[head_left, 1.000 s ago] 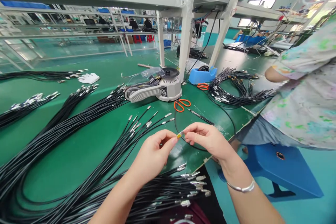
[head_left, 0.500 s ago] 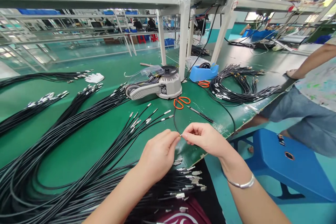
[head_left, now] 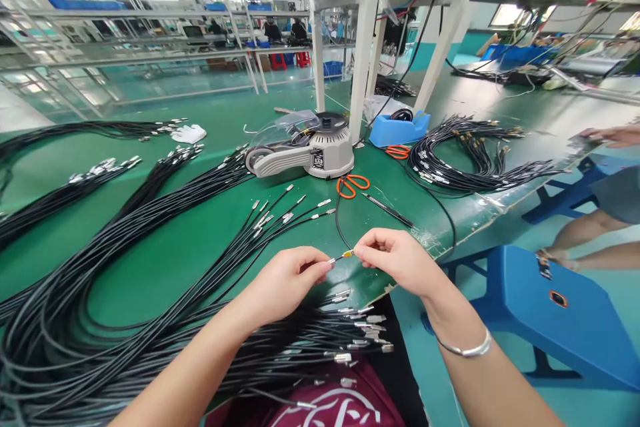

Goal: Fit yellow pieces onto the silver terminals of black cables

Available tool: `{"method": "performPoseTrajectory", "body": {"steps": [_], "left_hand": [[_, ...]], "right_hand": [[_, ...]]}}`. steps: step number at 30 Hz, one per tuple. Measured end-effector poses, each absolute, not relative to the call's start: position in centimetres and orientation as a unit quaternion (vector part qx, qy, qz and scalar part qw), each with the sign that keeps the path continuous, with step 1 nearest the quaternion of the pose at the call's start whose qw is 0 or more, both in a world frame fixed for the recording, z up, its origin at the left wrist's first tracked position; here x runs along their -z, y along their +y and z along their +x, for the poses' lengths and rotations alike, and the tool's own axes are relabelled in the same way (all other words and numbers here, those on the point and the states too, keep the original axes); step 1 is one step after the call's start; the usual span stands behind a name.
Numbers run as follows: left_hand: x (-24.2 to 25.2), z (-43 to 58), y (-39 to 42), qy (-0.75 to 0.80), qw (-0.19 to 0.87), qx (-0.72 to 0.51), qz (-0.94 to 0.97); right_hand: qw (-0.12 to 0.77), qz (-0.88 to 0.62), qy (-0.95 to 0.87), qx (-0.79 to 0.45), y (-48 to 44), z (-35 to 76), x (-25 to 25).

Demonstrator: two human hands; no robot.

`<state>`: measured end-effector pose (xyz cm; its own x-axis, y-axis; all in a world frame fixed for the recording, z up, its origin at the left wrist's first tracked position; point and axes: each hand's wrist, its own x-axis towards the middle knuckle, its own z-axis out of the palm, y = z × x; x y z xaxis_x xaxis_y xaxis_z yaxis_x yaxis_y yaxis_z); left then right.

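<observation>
My left hand [head_left: 287, 280] and my right hand [head_left: 397, 260] meet over the near edge of the green table [head_left: 200, 247]. Both pinch the metal tip of one black cable [head_left: 341, 256], where a small yellow piece sits between my fingertips. That cable loops back over the table toward the orange scissors [head_left: 351, 184]. Below my hands lies a thick bundle of black cables with silver ends [head_left: 350, 330]. More such cables [head_left: 280, 217] fan out just beyond my left hand.
A grey tape dispenser [head_left: 305, 150] stands mid-table by a white post. A blue tray [head_left: 400, 128] and a coil of cables [head_left: 465, 160] lie to the right. Blue stools [head_left: 550, 310] stand off the table edge. Another person's hand and legs [head_left: 600, 213] show at far right.
My fingertips have drawn slightly apart, showing the yellow piece on the cable tip again. The person at right has shifted farther out of view.
</observation>
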<state>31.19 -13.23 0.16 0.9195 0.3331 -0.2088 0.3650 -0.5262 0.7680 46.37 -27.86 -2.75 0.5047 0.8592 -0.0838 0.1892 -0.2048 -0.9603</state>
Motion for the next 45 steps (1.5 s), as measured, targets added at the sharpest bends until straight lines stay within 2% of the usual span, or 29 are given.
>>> {"method": "performPoseTrajectory", "body": {"steps": [17, 33, 45], "left_hand": [[0.5, 33.1, -14.5, 0.189, 0.56, 0.009, 0.807], [0.9, 33.6, -14.5, 0.173, 0.43, 0.027, 0.886], [1.6, 33.7, -15.4, 0.164, 0.411, -0.015, 0.897]], "right_hand": [[0.497, -0.713, -0.373, -0.325, -28.6, 46.0, 2.3], [0.511, -0.695, -0.36, -0.356, -28.6, 46.6, 3.8], [0.511, -0.697, -0.365, -0.345, -28.4, 45.6, 4.1]]}}
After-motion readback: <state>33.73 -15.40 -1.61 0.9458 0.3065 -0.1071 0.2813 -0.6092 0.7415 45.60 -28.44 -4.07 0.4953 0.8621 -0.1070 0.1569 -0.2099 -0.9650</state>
